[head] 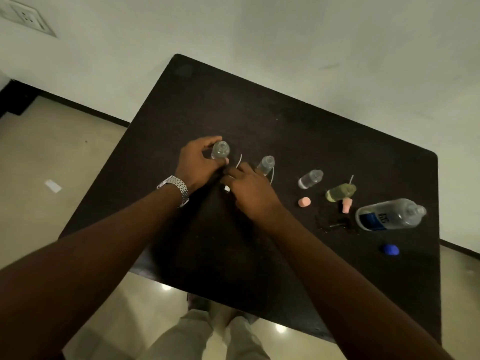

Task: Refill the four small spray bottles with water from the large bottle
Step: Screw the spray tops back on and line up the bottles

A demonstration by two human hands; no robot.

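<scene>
My left hand (197, 162) grips an uncapped clear small bottle (220, 149) standing on the dark table (259, 113). Beside it, my right hand (249, 188) pinches a white spray head whose thin tube (239, 161) curves up between the hands. A second open clear bottle (267, 164) stands just behind my right hand, with another white tube beside it. Further right stand a third clear bottle (310, 178) and a greenish bottle (340, 192). The large water bottle (389, 214) stands uncapped at the far right.
A pink cap (304, 202) and a pink spray head (346, 205) lie near the small bottles. The blue cap (389, 249) rests near the table's right front edge. Spilled water (335, 224) darkens the table beside the large bottle. My legs show below the table's front edge.
</scene>
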